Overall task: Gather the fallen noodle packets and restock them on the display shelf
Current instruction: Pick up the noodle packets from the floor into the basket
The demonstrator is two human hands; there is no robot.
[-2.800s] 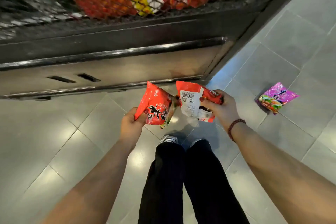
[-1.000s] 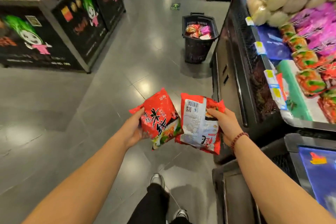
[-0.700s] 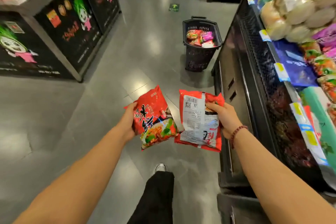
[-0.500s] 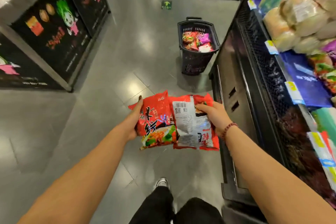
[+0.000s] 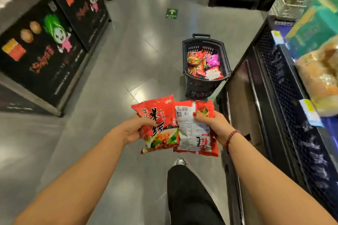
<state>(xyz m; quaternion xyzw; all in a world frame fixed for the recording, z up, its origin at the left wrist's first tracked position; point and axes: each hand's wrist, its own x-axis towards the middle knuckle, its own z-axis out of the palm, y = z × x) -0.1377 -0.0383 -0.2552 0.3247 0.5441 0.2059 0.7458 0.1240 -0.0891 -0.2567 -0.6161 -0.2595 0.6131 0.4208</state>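
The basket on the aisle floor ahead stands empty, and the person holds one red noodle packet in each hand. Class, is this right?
Not quite: the head view shows the basket holding a pile of packets, red and purple. The rest stands: the left hand grips one red packet, the right hand a barcode-side packet.

Glossy crinkled plastic noodle packets [image 5: 159,124], a perforated dark plastic basket [image 5: 199,87], polished grey floor tiles [image 5: 113,82], black metal mesh shelf [image 5: 285,86].
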